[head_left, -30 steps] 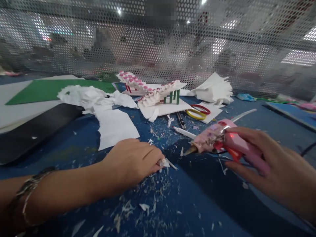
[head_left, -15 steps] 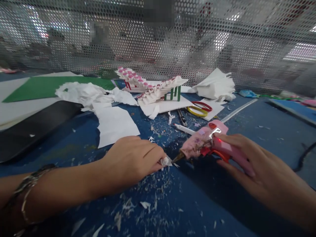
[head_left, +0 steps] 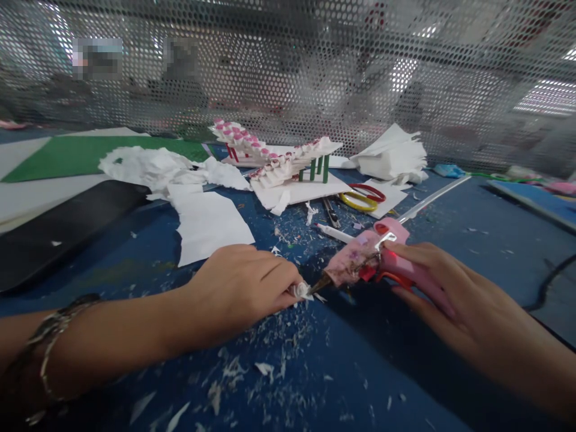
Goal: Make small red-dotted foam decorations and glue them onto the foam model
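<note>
Between the thumb and fingers of my left hand is a small rolled piece of white paper, mostly covered by the fingers. My right hand is closed around the handle of a pink hot glue gun, a clear glue stick poking out of its back. The gun's dark nozzle points left, its tip at the paper piece's edge; whether glue is coming out I cannot tell. Just beyond the gun lies a white pen with a red tip.
A white paper model with pink dots and green posts stands at the back, with red-and-yellow-handled scissors beside it. Torn paper and a black slab-like object lie left. Scraps litter the blue table; a perforated metal screen rises behind.
The glue gun and my right hand have shifted slightly left, keeping the nozzle at the paper piece. My left hand has barely moved.
</note>
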`<state>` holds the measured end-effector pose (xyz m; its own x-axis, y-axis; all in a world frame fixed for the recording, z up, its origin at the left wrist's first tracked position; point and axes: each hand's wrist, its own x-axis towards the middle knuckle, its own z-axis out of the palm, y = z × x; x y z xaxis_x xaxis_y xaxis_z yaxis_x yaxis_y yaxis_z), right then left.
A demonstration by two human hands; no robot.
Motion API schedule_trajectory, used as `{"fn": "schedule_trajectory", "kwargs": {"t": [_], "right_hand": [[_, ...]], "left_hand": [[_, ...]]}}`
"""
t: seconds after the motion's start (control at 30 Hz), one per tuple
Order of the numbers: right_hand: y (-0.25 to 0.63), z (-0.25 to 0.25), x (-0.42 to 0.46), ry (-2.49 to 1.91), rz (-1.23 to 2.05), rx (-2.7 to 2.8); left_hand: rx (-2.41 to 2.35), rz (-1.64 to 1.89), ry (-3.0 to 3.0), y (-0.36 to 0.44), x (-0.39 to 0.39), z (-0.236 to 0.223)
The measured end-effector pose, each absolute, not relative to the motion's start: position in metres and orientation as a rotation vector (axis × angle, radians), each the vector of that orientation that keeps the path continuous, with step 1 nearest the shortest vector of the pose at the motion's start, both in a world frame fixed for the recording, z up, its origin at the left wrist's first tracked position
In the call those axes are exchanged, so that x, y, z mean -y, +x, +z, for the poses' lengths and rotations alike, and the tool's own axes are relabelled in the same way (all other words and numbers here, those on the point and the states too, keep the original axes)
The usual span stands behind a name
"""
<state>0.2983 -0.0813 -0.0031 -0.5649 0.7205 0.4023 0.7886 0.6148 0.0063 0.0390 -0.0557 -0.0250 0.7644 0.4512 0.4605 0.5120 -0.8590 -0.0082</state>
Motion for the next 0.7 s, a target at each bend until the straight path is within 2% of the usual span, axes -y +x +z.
{"fn": "schedule_trajectory", "kwargs": {"t": [0.43,0.7], "right_hand": [[0.302,-0.001,0.081,-1.228,-0.371,2.467],[0.342,0.008,0.056,-1.660,-0.595,2.171]], "left_hand": [[0.895,-0.775,-2.882,0.041,0.055,-0.023],[0.900,-0.770,-2.889,0.040,0.056,-0.019]]}}
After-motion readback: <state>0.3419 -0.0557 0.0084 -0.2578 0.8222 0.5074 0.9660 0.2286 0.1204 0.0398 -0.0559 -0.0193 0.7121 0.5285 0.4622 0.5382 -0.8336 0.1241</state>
